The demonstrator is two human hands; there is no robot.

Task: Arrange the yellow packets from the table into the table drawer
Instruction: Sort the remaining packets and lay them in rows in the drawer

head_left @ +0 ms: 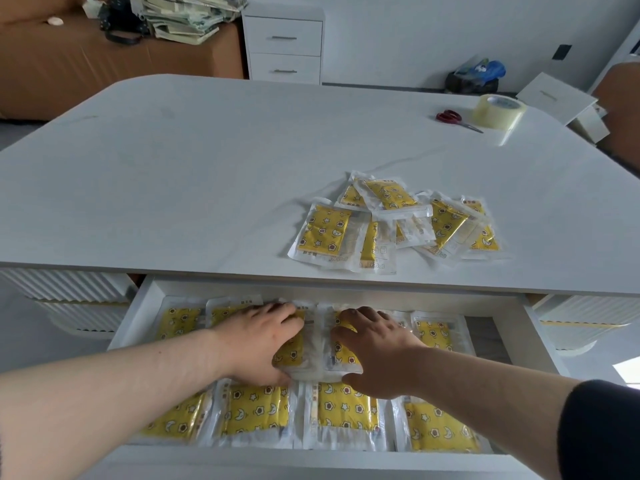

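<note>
drawer (138, 315) rear: hidden under tabletop (207, 168) | middle packets (317, 346): partly covered by left hand (258, 341), right hand (377, 351) | packet print (309, 253): unreadable

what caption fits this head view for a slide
Left hand and right hand press yellow packets into the drawer; a pile waits on the table.

A plain white wall (415, 29) closed the far side of the room, with a dark outlet plate (561, 51) set into it on the right. Against it stood a white two-drawer cabinet (284, 46) with slim metal handles. Just left of it sat a brown sofa (62, 71), which bore a slumped stack of papers (187, 19) and a black strapped bag (119, 22). Low by the wall lay a dark sack (471, 83) topped with blue plastic. The light was soft and even.
</note>
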